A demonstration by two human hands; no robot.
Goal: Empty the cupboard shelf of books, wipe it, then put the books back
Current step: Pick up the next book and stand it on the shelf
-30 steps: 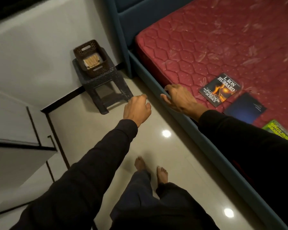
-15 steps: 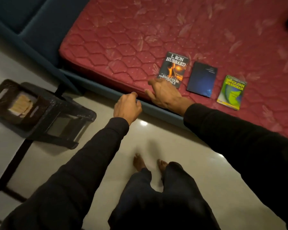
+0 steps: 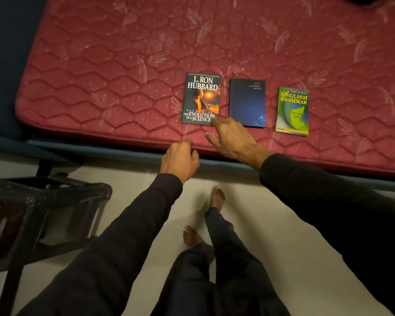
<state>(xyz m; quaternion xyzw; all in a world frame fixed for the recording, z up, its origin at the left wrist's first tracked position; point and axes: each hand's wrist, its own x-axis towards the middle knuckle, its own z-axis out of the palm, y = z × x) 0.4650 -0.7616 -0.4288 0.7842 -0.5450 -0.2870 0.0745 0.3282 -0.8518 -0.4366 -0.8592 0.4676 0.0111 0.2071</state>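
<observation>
Reaching right hand (image 3: 234, 139) fingers spread beside Hubbard book (image 3: 201, 99).

We get a pretty dim, warm shot; the stool (image 3: 43, 215) at the left edge is smeared and bent.

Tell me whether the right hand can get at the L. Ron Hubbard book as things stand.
Probably yes. The right hand is open, its fingertips right at the near corner of the L. Ron Hubbard book, which lies flat on the mattress with nothing on top and a gap to the dark blue book.
</observation>
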